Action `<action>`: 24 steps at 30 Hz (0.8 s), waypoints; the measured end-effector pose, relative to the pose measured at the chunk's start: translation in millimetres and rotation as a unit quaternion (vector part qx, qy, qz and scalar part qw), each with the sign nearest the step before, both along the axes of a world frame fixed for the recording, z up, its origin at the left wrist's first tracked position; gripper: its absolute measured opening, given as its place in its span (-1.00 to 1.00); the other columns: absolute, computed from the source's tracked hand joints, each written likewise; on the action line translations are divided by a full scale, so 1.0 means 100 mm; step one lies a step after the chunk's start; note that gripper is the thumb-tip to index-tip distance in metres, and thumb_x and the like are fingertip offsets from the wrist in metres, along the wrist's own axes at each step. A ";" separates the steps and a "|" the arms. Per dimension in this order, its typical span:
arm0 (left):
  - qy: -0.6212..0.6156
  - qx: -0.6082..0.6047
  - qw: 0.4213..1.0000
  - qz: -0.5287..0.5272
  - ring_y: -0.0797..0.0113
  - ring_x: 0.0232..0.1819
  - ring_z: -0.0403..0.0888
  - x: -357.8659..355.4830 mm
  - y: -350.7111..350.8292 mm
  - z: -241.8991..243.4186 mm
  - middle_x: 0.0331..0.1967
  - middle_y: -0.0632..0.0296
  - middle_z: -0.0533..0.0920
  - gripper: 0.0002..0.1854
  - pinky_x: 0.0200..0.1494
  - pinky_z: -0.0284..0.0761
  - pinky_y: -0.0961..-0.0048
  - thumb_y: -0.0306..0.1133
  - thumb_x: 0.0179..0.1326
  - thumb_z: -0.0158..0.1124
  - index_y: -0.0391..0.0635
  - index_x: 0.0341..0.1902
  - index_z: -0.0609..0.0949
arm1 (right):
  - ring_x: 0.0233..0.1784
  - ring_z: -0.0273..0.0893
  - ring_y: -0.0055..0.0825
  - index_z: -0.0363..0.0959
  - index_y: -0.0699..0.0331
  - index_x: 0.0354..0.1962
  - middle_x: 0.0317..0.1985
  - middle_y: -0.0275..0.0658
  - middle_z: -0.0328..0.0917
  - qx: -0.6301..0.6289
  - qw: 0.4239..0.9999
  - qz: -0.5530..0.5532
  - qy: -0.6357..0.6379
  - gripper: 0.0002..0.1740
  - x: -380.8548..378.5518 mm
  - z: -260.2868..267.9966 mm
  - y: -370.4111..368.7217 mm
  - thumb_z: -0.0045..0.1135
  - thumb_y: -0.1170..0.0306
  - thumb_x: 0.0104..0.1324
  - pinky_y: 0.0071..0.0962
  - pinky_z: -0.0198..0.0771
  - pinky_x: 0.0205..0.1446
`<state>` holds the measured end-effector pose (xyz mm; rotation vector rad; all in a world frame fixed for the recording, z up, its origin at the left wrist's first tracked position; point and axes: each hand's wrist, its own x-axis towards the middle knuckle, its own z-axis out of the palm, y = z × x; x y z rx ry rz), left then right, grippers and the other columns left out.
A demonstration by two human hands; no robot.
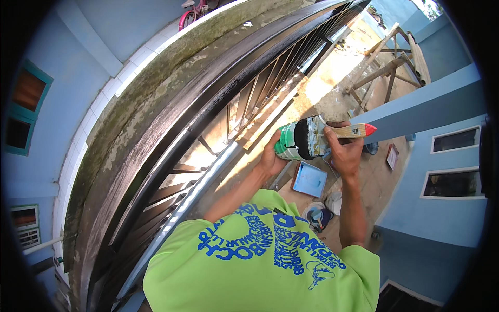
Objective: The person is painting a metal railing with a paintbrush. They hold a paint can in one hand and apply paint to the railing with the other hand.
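My left hand (272,156) is wrapped around a green-and-white paint container (285,141), held tilted in front of my chest. In my right hand (346,152) is a wide paintbrush (353,131) with a wooden handle and a red tip. Its metal ferrule is smeared with paint, and its head is at the container's mouth beside thick black paint. How far the bristles reach inside is hidden. To the left of both hands runs a railing with a glossy black top rail (218,105) and dark slats (255,90) below it.
A pale blue lower beam (187,210) edges the railing. Beneath me are a blue-coated paint tray (310,180), buckets (317,216) and another tray (392,156). A wooden scaffold (390,72) stands at upper right. Past the mossy ledge (128,124) is a pink bicycle (193,13).
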<state>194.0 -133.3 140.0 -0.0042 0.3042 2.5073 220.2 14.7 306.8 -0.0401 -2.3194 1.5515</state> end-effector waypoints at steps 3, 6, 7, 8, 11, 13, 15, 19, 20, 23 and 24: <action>-0.006 0.033 0.999 -0.003 0.21 0.31 0.54 -0.01 0.01 -0.07 0.30 0.17 0.57 -0.31 0.42 0.40 0.09 0.17 0.46 0.06 -0.04 0.45 0.40 | -0.32 0.60 -0.65 0.64 0.43 -0.24 -0.35 -0.24 0.70 0.065 0.998 0.026 0.002 -0.84 0.07 -0.16 -0.06 0.36 0.49 0.30 -0.55 0.51 -0.24; -0.002 0.002 1.000 -0.002 0.13 0.37 0.47 -0.01 0.02 -0.07 0.37 0.14 0.51 -0.26 0.46 0.27 0.00 0.24 0.43 0.01 -0.04 0.47 0.39 | -0.34 0.59 -0.64 0.63 0.46 -0.23 -0.34 -0.25 0.70 -0.012 1.000 -0.004 0.023 -0.84 0.04 -0.11 -0.09 0.35 0.51 0.29 -0.57 0.50 -0.25; -0.004 -0.015 1.000 -0.001 0.11 0.41 0.43 -0.01 0.02 -0.07 0.41 0.14 0.48 -0.23 0.48 0.22 -0.04 0.27 0.42 -0.02 -0.04 0.48 0.38 | -0.34 0.59 -0.64 0.63 0.47 -0.23 -0.34 -0.25 0.70 -0.046 0.998 -0.018 0.025 -0.84 0.03 -0.11 -0.09 0.35 0.52 0.29 -0.57 0.49 -0.25; 0.013 0.011 1.000 0.002 0.12 0.42 0.41 -0.06 0.01 -0.19 0.40 0.13 0.48 -0.21 0.48 0.21 -0.04 0.29 0.41 -0.02 -0.04 0.48 0.38 | -0.33 0.59 -0.65 0.64 0.47 -0.21 -0.35 -0.26 0.69 -0.052 0.998 -0.035 0.015 -0.83 0.00 -0.13 -0.11 0.36 0.52 0.28 -0.58 0.49 -0.23; 0.038 0.009 0.999 0.003 0.12 0.40 0.46 -0.07 -0.03 -0.11 0.38 0.11 0.50 -0.23 0.46 0.29 -0.04 0.26 0.41 0.04 -0.06 0.46 0.39 | -0.32 0.58 -0.65 0.64 0.48 -0.18 -0.35 -0.26 0.69 -0.049 0.997 -0.052 -0.006 -0.80 0.03 -0.05 -0.03 0.37 0.52 0.28 -0.60 0.47 -0.21; 0.020 0.010 1.000 0.011 0.09 0.37 0.48 -0.08 -0.05 -0.15 0.35 0.11 0.53 -0.27 0.43 0.32 -0.08 0.24 0.41 0.06 -0.03 0.44 0.42 | -0.32 0.57 -0.66 0.64 0.48 -0.17 -0.35 -0.27 0.68 -0.049 0.997 -0.056 0.011 -0.78 0.06 0.05 -0.08 0.39 0.53 0.26 -0.59 0.47 -0.20; 0.015 0.006 1.000 0.014 0.09 0.36 0.48 -0.06 -0.04 -0.15 0.35 0.13 0.53 -0.26 0.41 0.33 -0.10 0.28 0.41 0.01 0.01 0.44 0.43 | -0.29 0.57 -0.66 0.63 0.48 -0.17 -0.33 -0.26 0.67 -0.053 0.995 -0.062 0.054 -0.78 0.12 0.04 -0.09 0.39 0.55 0.24 -0.57 0.48 -0.19; -0.010 0.056 0.998 -0.006 0.12 0.36 0.50 -0.04 -0.03 -0.13 0.35 0.12 0.54 -0.26 0.45 0.33 -0.06 0.24 0.42 0.04 -0.04 0.47 0.40 | -0.19 0.59 -0.55 0.59 0.44 -0.16 -0.25 -0.19 0.64 0.014 0.973 -0.097 0.211 -0.78 0.21 0.01 -0.16 0.36 0.61 0.24 -0.53 0.49 -0.10; 0.000 0.066 0.998 -0.010 0.12 0.36 0.50 -0.05 -0.04 -0.16 0.35 0.12 0.53 -0.26 0.45 0.33 -0.07 0.24 0.42 0.03 -0.03 0.47 0.40 | -0.17 0.58 -0.52 0.58 0.43 -0.16 -0.24 -0.17 0.63 0.036 0.962 -0.105 0.250 -0.78 0.21 -0.05 -0.16 0.36 0.62 0.24 -0.52 0.49 -0.08; 0.003 0.070 0.997 -0.005 0.09 0.34 0.51 -0.05 -0.01 -0.16 0.35 0.11 0.53 -0.24 0.39 0.39 -0.07 0.30 0.44 -0.09 0.00 0.47 0.40 | -0.16 0.57 -0.41 0.55 0.42 -0.15 -0.23 -0.12 0.62 0.050 0.949 -0.103 0.293 -0.77 0.22 -0.29 -0.18 0.34 0.64 0.23 -0.44 0.49 -0.05; -0.002 0.070 0.998 -0.002 0.07 0.33 0.52 -0.05 0.00 -0.14 0.34 0.11 0.54 -0.23 0.36 0.42 -0.07 0.32 0.44 -0.14 0.01 0.46 0.39 | -0.17 0.57 -0.41 0.55 0.42 -0.15 -0.23 -0.11 0.62 0.075 0.952 -0.093 0.281 -0.77 0.24 -0.34 -0.19 0.34 0.63 0.23 -0.44 0.49 -0.05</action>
